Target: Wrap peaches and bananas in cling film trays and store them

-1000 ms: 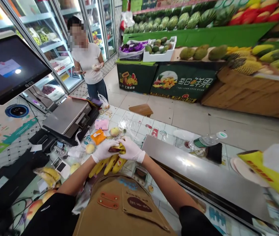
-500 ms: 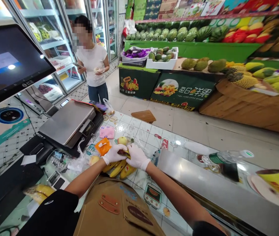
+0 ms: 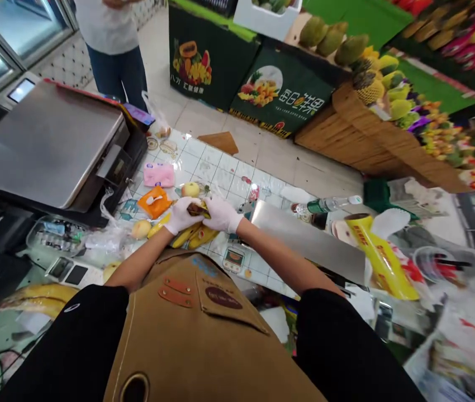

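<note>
A bunch of yellow bananas (image 3: pixel 189 237) lies on the tiled counter (image 3: pixel 221 167) in front of me. My left hand (image 3: pixel 180 215), in a white glove, is closed on the dark stem end of the bunch. My right hand (image 3: pixel 219 214), also gloved, grips the same end from the right. The two hands touch each other over the stem. A round pale fruit (image 3: pixel 190 189) sits just beyond the hands, and another (image 3: pixel 140 229) lies to the left of the bunch.
A steel weighing scale (image 3: pixel 48 145) stands at the left. An orange packet (image 3: pixel 154 201) and a pink packet (image 3: pixel 158 174) lie near it. A steel plate (image 3: pixel 308 240), a water bottle (image 3: pixel 325 205) and a yellow film roll (image 3: pixel 378 257) are at the right. A person (image 3: pixel 109 39) stands beyond the counter.
The camera has tilted down and to the right. Both hands have stayed closed on the bananas' stem end.
</note>
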Tool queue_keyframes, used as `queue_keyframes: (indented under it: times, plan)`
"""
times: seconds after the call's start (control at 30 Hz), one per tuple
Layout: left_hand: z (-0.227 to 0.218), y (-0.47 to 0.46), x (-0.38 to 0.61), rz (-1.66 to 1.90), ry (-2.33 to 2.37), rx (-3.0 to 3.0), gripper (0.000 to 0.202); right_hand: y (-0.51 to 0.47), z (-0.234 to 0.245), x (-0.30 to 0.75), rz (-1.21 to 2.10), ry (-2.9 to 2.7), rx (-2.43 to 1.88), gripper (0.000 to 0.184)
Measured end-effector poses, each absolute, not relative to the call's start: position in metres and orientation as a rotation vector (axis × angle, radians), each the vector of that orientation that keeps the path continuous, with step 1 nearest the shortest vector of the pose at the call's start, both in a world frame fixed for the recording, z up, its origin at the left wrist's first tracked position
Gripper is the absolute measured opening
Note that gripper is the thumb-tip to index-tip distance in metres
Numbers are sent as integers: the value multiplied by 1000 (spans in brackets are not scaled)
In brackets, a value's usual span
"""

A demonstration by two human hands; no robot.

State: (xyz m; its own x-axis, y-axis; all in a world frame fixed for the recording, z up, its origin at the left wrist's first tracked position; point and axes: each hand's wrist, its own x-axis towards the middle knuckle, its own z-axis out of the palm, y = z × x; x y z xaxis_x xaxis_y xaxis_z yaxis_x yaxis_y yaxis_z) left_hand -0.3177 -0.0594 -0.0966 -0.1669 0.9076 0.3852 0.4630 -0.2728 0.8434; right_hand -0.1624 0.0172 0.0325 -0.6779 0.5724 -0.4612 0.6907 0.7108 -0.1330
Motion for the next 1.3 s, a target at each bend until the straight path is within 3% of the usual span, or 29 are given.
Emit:
queue_keyframes:
  times: [0.53, 0.8, 0.97, 1.3]
  plan:
    - [-86, -49, -319, 1287, 1673, 1627, 34, 20, 38, -172, -290, 2514, 929, 49]
    - [-92, -44, -326, 1311, 1569, 1634, 28, 18, 9, -143, -619, 2897, 914, 29]
    - [-105, -40, -327, 1342, 1457, 1542, 28, 29, -5, -136, -727, 3019, 741, 34]
    - [-97, -35, -325, 1330, 1539, 1587, 30, 37, 2, -152, -440, 2786, 797, 40]
